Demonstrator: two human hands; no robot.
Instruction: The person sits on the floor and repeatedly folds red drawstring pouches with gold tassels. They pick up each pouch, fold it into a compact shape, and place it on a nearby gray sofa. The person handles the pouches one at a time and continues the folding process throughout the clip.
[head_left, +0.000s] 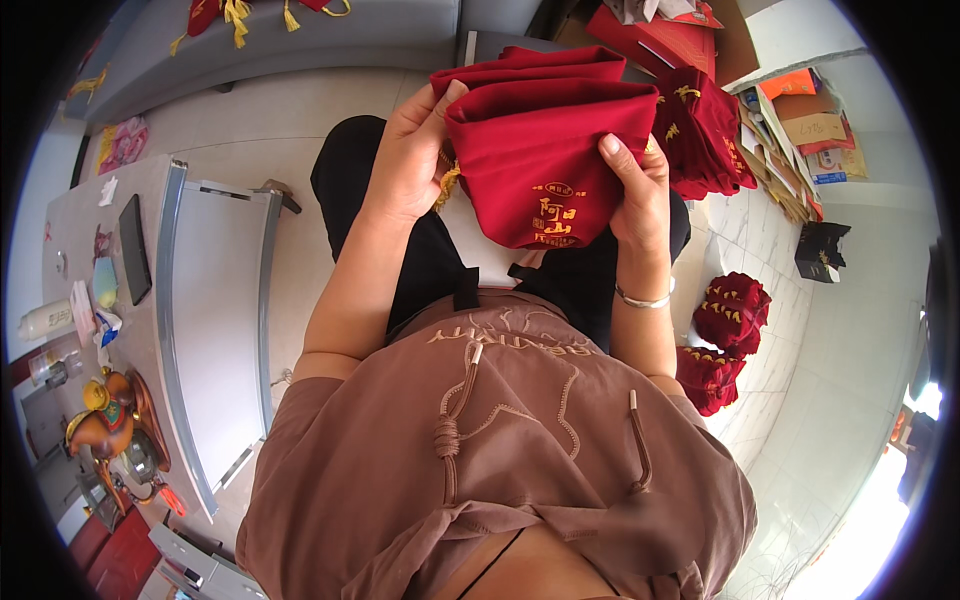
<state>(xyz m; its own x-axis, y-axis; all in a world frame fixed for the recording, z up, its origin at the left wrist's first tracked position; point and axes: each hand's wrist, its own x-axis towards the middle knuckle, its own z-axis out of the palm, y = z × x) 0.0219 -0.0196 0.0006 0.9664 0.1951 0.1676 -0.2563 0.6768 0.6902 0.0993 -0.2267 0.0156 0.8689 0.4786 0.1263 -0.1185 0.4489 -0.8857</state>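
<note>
Above my lap I hold a dark red fabric pouch (536, 165) with gold printed writing on its front and folded edges at its top. My left hand (412, 154) grips the pouch's left side, the thumb near the top fold, beside a yellow tassel (448, 187). On the right side, my right hand (637, 180) pinches the fabric with the thumb on the front face. More folded red fabric (525, 64) lies just behind the pouch; whether it is a separate piece I cannot tell. A stack of red pouches (701, 139) with gold marks lies just beyond my right hand.
Bundled red pouches (731, 311) sit on the floor at right, near a small black bag (821, 251). Flattened cardboard (780, 161) lies at upper right. At left stands a table (169, 300) with a phone (136, 247) and a horse figurine (112, 427). A grey sofa (337, 37) spans the top.
</note>
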